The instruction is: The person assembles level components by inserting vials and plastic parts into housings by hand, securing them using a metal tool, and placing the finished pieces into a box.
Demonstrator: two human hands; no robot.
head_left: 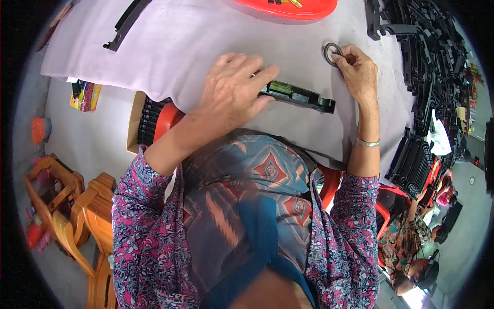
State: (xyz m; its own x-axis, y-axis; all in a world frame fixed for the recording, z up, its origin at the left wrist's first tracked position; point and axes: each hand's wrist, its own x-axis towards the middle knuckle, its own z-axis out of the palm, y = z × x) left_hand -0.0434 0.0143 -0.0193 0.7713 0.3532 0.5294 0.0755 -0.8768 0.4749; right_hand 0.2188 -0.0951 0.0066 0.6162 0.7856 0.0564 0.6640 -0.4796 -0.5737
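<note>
My left hand point(234, 90) grips one end of a long black plastic part point(309, 99), held above the cloth-covered table. A greenish clear strip point(280, 87) shows inside that part, and my fingers hide its left end. To the right, my right hand point(357, 72) pinches a dark ring point(333, 53) between thumb and fingertips, apart from the black part. The ring looks like a coil or band; its material is hard to make out.
A red tray point(293, 13) with small pieces stands at the far edge. Black plastic parts point(419, 67) pile up along the right. Another black part point(123, 26) lies far left. Wooden chairs point(77, 226) stand at lower left. Another person point(404, 242) sits at the right.
</note>
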